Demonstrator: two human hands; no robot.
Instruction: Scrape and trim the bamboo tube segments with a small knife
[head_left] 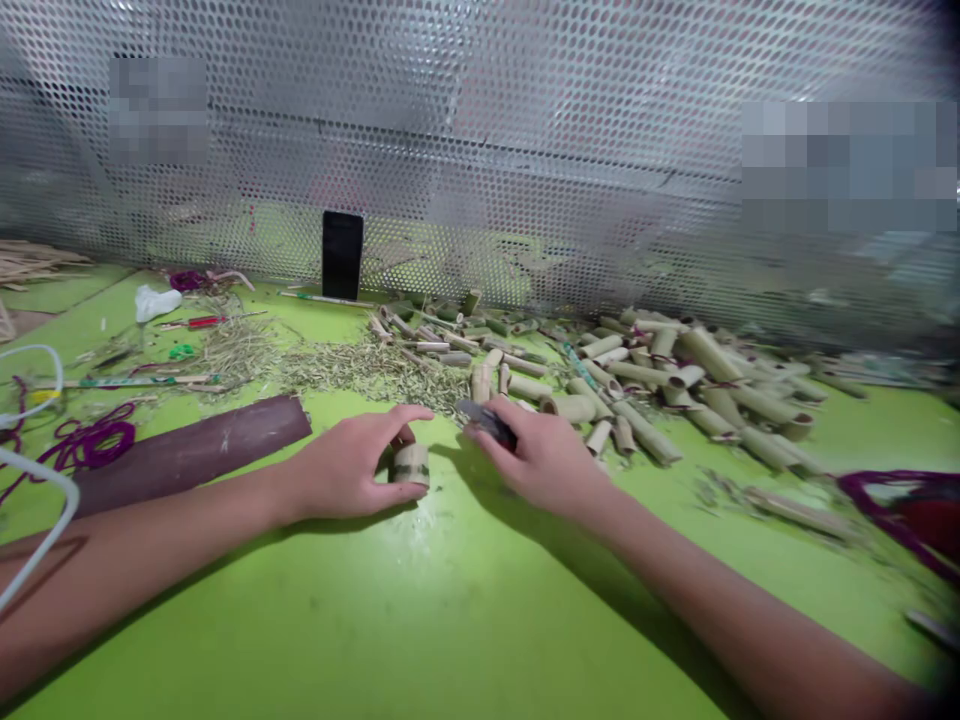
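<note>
My left hand point(352, 462) rests low over the green table, its thumb and curled fingers around a short bamboo piece point(412, 462) with a dark green band. The index finger stretches out above that piece. To the right, my right hand point(544, 450) is closed on a dark-handled utility knife point(491, 422), whose grey blade points left. The blade is apart from the bamboo piece. Just beyond the knife stand short bamboo pieces point(482, 382), at the edge of a heap of cut bamboo tubes point(645, 385).
Bamboo shavings point(360, 370) lie behind my hands. A brown half-round strip point(225, 440) is beside my left forearm, near purple cord point(97, 440) and a white cable point(56, 530). A phone point(343, 255) leans on the perforated metal screen point(480, 180). A red-handled tool point(204, 322) lies back left.
</note>
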